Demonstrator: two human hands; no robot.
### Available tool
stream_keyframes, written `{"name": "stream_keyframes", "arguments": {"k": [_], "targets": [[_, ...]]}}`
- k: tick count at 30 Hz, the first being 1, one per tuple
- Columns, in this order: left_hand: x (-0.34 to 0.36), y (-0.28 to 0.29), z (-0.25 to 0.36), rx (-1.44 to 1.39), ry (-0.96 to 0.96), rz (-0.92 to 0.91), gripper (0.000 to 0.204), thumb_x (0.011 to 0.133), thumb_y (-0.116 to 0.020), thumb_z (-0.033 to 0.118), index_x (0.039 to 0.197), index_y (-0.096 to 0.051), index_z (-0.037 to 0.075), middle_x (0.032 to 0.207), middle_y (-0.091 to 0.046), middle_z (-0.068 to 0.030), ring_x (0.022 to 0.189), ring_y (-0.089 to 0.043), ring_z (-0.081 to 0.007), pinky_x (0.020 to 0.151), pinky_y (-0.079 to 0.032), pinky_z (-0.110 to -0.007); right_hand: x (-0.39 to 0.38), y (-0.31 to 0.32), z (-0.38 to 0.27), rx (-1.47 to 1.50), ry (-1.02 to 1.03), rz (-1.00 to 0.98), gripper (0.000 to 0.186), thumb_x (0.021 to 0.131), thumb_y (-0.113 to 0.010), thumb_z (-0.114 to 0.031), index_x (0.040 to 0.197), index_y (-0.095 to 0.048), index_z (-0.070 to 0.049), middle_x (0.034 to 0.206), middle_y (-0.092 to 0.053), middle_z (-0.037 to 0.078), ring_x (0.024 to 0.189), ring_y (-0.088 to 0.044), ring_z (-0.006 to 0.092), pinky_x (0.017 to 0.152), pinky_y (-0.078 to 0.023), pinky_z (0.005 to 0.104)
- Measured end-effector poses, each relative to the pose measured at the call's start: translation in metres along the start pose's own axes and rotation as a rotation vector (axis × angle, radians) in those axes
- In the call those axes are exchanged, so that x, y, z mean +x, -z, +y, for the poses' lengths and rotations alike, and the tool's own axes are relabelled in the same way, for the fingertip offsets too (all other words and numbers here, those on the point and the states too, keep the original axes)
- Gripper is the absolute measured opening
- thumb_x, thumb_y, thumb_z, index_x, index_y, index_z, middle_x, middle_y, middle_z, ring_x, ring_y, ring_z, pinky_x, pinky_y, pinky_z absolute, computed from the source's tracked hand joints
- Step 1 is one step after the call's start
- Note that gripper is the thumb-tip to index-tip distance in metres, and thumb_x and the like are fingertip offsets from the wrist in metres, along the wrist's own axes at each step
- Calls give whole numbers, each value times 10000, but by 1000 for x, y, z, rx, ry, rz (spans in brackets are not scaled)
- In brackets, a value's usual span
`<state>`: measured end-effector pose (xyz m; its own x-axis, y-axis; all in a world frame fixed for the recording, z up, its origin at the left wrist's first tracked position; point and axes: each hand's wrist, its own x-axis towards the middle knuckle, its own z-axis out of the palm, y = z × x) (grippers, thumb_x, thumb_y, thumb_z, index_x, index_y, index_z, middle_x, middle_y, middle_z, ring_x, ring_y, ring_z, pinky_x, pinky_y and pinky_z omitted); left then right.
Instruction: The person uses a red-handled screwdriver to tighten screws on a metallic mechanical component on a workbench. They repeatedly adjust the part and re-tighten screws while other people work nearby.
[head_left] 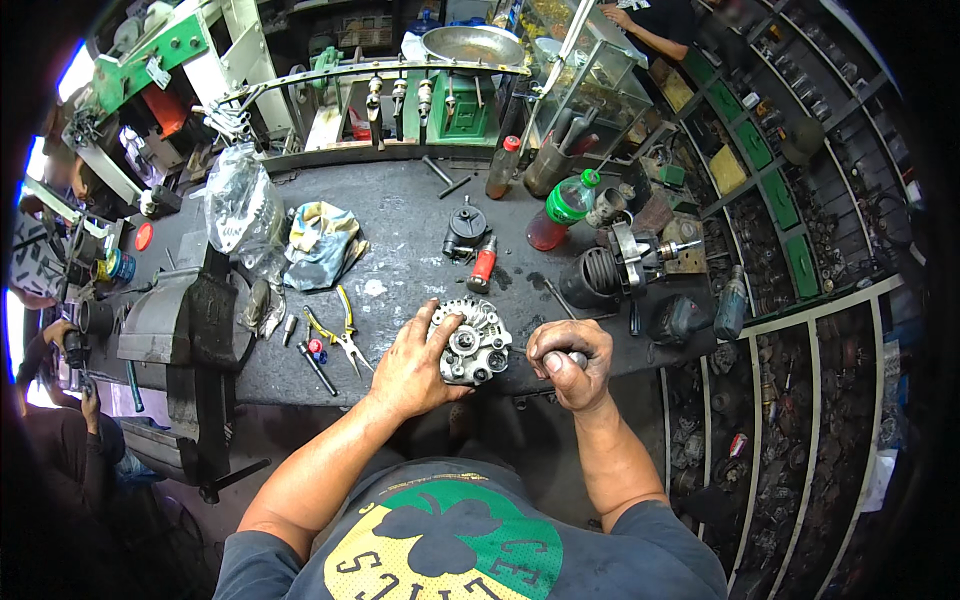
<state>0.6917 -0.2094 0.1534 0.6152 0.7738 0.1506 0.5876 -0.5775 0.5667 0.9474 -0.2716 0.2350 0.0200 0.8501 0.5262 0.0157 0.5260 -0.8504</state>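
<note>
Silvery ribbed alternator housing (472, 342) gripped by left hand (415, 368); right hand (568, 362) fisted round metal tool handle (577, 358).

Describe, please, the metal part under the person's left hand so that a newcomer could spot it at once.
On the dark workbench, look at the near edge, just right of the yellow-handled pliers. There the left hand steadies a round silvery alternator housing. Unlike the black parts behind it, it is bright metal, with a central hub.
</note>
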Motion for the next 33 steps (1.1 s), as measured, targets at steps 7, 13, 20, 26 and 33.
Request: {"name": "stream_keyframes", "arguments": {"k": [7, 13, 20, 26, 33], "targets": [[0, 1, 0, -14, 2, 6, 1224, 629, -1080, 421, 1675, -482, 210, 1738, -405, -277, 1451, -592, -529, 1170, -560, -595, 5, -1, -3, 58, -31, 43, 200, 970, -684, -131, 940, -693, 67, 668, -611, 110, 542, -542, 158, 514, -437, 309], [2, 3, 2, -15, 27, -15, 1219, 621, -1084, 405, 1670, -495, 207, 1742, -405, -264, 1460, -586, -523, 1175, -558, -587, 6, -1, -1, 50, -38, 27, 195, 971, -671, -122, 953, -688, 71, 681, -614, 114, 545, -534, 155, 515, -434, 310], [0, 5, 3, -26, 35, -48, 1215, 650, -1076, 406, 1686, -472, 211, 1744, -384, -281, 1526, -530, -511, 1215, -540, -568, -1, 4, 6, 51, -45, -13, 167, 992, -674, -103, 1044, -686, 56, 724, -619, 107, 589, -556, 160, 551, -459, 303], [0, 7, 6, -23, 65, -112, 1227, 654, -1077, 431, 1697, -468, 216, 1766, -364, -265, 1536, -514, -512, 1223, -531, -571, 1, -12, 10, -841, 228, 153, 546, 930, -884, -34, 1378, -573, -48, 1112, -684, 171, 929, -710, 377, 824, -584, 457], [3, 15, 5, -103, -231, 224, 1252, 714, -1043, 492, 1703, -398, 73, 1753, -376, -299, 1598, -423, -533, 1329, -351, -640, 62, -12, -112, -1335, -551, -564, 430, 940, -880, -164, 1299, -677, -43, 1132, -745, 195, 1021, -776, 406, 858, -640, 496]]}}
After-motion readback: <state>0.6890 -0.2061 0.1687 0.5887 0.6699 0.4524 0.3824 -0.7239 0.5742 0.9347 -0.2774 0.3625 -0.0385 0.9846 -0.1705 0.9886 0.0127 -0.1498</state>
